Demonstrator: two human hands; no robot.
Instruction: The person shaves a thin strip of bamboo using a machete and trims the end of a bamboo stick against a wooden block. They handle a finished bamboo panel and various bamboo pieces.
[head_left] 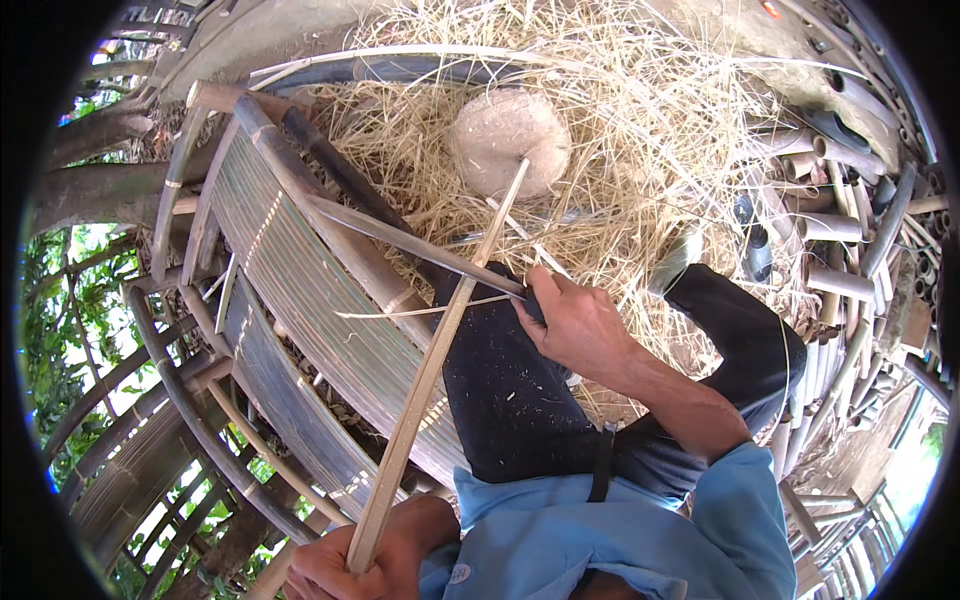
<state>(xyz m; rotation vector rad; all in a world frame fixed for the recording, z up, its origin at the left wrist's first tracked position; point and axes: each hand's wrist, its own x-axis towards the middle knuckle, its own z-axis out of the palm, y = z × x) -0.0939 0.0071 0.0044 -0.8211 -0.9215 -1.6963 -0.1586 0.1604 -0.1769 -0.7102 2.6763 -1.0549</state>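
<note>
My left hand point(345, 560), low in the head view, is closed around the near end of a long pale bamboo strip point(425, 390). The strip slants up and away to the right, its far tip over a round wooden block point(511, 143). My right hand point(580, 318) grips the dark handle of a long-bladed knife point(410, 240). The blade points to the upper left and crosses the strip at about two thirds of its length, apparently against it. A thin curled sliver point(420, 312) lies across the strip near the knife handle.
A slatted bamboo bench point(300, 255) runs along my left. Pale shavings point(640, 130) cover the ground around the block. Cut bamboo tubes point(840, 228) are stacked at the right. My legs point(510, 400) in dark trousers are spread below the knife.
</note>
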